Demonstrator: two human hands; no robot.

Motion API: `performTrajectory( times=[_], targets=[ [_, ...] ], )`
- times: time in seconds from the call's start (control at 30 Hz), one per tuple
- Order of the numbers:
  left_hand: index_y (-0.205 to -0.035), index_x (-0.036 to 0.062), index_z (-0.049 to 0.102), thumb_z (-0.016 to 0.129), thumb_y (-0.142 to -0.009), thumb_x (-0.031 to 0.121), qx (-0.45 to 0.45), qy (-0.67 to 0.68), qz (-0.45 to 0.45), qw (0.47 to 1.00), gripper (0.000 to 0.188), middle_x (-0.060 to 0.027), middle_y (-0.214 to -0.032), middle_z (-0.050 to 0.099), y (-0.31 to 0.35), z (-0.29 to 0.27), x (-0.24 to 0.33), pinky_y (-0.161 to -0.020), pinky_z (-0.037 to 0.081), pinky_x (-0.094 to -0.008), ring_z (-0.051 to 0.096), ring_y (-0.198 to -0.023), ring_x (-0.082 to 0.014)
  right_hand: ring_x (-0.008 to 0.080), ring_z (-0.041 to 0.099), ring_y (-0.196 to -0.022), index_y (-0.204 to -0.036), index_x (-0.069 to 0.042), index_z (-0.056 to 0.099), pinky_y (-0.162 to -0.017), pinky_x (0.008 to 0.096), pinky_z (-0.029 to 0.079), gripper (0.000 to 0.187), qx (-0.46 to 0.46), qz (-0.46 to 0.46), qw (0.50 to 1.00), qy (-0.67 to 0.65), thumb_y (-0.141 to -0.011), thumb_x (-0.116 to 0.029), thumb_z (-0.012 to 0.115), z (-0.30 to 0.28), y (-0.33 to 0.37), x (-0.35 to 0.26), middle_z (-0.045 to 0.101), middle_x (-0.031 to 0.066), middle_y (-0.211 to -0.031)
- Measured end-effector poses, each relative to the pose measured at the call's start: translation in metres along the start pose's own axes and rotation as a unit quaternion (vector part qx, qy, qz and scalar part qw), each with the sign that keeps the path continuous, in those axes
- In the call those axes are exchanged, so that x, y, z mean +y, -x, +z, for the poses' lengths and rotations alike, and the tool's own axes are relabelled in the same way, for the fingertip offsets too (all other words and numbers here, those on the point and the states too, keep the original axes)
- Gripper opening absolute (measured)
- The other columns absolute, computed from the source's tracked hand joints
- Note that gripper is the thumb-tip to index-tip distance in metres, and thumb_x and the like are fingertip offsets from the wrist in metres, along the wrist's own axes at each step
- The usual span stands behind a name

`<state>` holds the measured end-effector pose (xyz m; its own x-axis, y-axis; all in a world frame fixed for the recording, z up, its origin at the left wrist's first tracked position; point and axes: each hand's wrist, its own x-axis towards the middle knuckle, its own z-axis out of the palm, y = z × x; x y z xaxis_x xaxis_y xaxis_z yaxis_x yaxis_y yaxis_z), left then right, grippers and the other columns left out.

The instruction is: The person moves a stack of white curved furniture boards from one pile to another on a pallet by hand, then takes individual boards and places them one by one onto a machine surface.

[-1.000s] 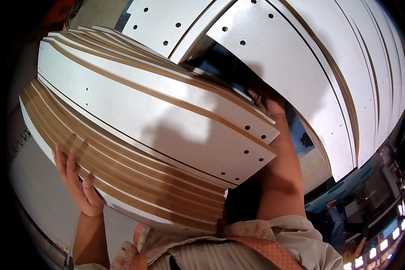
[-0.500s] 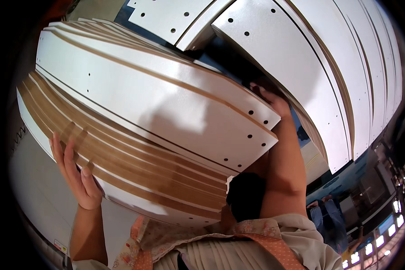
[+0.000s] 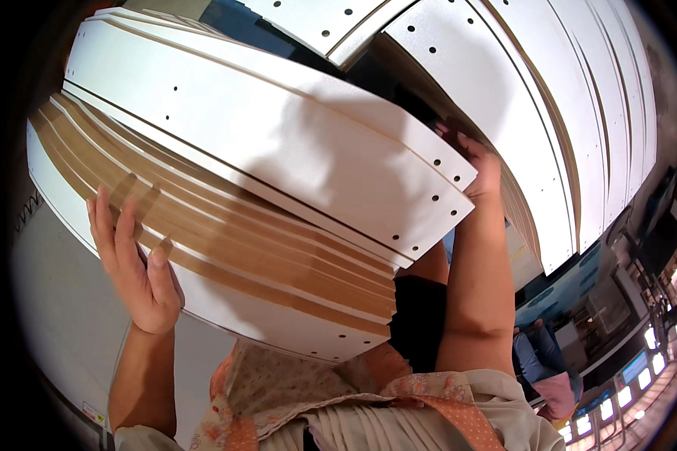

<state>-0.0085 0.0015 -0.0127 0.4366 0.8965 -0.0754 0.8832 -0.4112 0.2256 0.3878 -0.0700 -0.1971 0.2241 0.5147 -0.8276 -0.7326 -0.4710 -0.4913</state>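
Observation:
A thick stack of white-faced panels with brown edges and small dark holes fills the middle of the view. Its upper panels (image 3: pixel 226 113) lie face toward me, and the lower panels (image 3: pixel 226 240) show their brown edges fanned out like steps. My left hand (image 3: pixel 139 263) lies against the near left side of the lower panels, fingers stretched and thumb apart. At the far right end, my right hand (image 3: pixel 481 161) reaches round behind the upper panels with its fingers bent on their far edge; part of it is hidden.
Another row of white panels (image 3: pixel 534 128) stands to the right, close beside my right forearm. More drilled white panels (image 3: pixel 316 19) lie at the top. A grey surface (image 3: pixel 60 278) is at the left. Someone in blue jeans (image 3: pixel 534 353) is in the background at lower right.
The panels and both hands sit higher in the view, and the stack's right end has shifted rightward. My right hand has moved slightly up and right along the far edge.

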Motion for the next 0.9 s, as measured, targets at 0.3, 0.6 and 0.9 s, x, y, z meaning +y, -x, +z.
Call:
performTrajectory(
  times=[0.3, 0.6, 0.9],
  targets=[
    [-0.121, -0.0013, 0.046, 0.039, -0.09, 0.034, 0.007, -0.023, -0.015, 1.0, 0.047, -0.0226, -0.137, 0.03, 0.001, -0.006, 0.0, -0.104, 0.016, -0.0503, 0.022, -0.13, -0.0412, 0.0234, 0.053, -0.107, -0.114, 0.01, 0.049, -0.089, 0.0306, 0.041, 0.032, -0.024, -0.044, 0.995, 0.082, -0.085, -0.003, 0.045, -0.014, 0.0, 0.002, 0.057, 0.0156, -0.112],
    [-0.119, 0.0062, 0.048, 0.055, -0.079, 0.026, -0.02, -0.046, -0.086, 0.995, 0.046, -0.0177, -0.14, 0.027, 0.008, -0.011, 0.005, -0.105, 0.012, -0.0534, 0.019, -0.132, -0.0368, 0.0201, 0.05, -0.106, -0.11, -0.008, 0.057, -0.091, 0.0399, 0.033, 0.03, 0.218, 0.031, 0.951, 0.215, -0.085, -0.024, 0.053, -0.037, 0.113, 0.048, 0.06, 0.0061, -0.107],
    [-0.118, 0.0068, 0.05, 0.053, -0.082, 0.034, -0.001, 0.013, -0.095, 0.995, 0.045, -0.0179, -0.138, 0.029, 0.002, -0.013, 0.008, -0.107, 0.007, -0.051, 0.019, -0.132, -0.0349, 0.0216, 0.054, -0.1, -0.111, -0.005, 0.055, -0.091, 0.0359, 0.037, 0.034, 0.138, -0.24, 0.915, 0.292, -0.08, -0.017, 0.064, 0.005, 0.18, 0.038, 0.059, 0.0069, -0.105]
  ],
)
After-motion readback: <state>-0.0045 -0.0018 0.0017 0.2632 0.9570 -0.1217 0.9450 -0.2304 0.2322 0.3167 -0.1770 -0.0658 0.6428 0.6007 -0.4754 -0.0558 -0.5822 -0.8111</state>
